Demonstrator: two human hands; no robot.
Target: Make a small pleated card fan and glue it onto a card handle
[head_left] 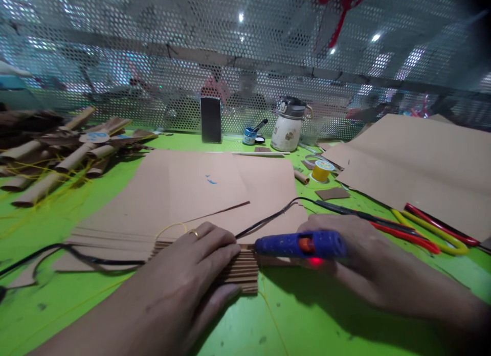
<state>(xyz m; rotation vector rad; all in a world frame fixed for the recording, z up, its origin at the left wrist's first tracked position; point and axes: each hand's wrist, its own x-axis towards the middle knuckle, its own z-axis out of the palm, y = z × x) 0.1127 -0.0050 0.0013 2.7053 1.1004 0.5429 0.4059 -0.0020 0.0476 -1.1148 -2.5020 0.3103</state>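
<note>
The left hand holds the pleated paper down on the green table; the right hand grips a blue glue gun. The paper looks light, springy, crushable — best held across its folds.

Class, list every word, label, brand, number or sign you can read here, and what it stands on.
No text is readable.
Yellow spool: label too small and blurred.
Blue jar: label too small.
Round piece at left: blue marks, too blurred.
Brown paper: blue marks, no readable word.
</note>
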